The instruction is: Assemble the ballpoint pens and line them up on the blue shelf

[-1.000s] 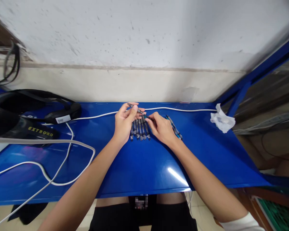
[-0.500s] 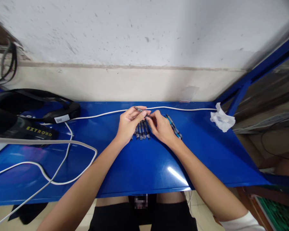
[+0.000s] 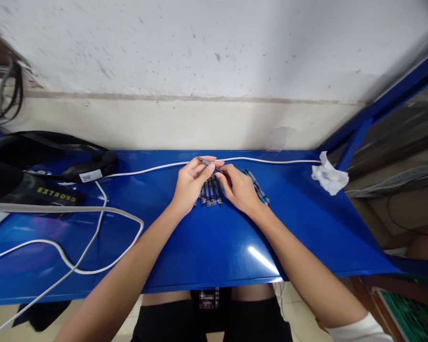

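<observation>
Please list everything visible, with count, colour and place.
wall: 1, whitish, behind
table: 1, blue, centre
pen row: several, dark, centre
other pens: several, blue and dark, right of pen row
held pen: 1, greyish, above pen row
headset: 1, black, table left
white cables: count unclear, white, left and back
crumpled tissue: 1, white, table right
black cables: count unclear, black, far left
frame: 1, blue, right
shorts: 1, black, bottom
left hand: 1, bare, on held pen
right hand: 1, bare, on held pen

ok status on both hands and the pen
Left hand holding pen. Right hand at its other end. More pens below, partly hidden. White cable running behind.
</observation>
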The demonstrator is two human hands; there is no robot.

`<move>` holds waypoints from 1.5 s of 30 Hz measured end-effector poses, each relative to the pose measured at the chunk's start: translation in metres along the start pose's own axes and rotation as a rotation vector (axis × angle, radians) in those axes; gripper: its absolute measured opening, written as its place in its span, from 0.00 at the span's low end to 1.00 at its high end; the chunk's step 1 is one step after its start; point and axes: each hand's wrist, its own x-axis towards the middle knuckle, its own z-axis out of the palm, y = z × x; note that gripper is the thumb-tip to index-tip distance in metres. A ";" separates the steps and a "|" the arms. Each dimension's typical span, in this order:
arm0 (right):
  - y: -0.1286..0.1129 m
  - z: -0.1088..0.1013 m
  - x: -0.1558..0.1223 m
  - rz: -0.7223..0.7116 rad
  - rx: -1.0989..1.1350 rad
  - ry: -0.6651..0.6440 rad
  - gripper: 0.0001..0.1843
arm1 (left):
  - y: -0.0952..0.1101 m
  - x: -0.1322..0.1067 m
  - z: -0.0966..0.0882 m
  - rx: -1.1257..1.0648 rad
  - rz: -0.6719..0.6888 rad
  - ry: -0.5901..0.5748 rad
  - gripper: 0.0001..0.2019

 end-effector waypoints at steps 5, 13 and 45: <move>-0.004 -0.003 0.001 -0.008 0.013 -0.004 0.15 | -0.002 0.000 0.001 0.006 0.017 0.014 0.13; -0.006 -0.006 0.002 -0.035 -0.085 0.038 0.14 | -0.003 0.001 0.001 0.098 0.036 0.090 0.12; 0.002 0.001 0.002 -0.048 0.139 0.041 0.11 | 0.000 0.001 0.000 0.062 0.033 0.109 0.12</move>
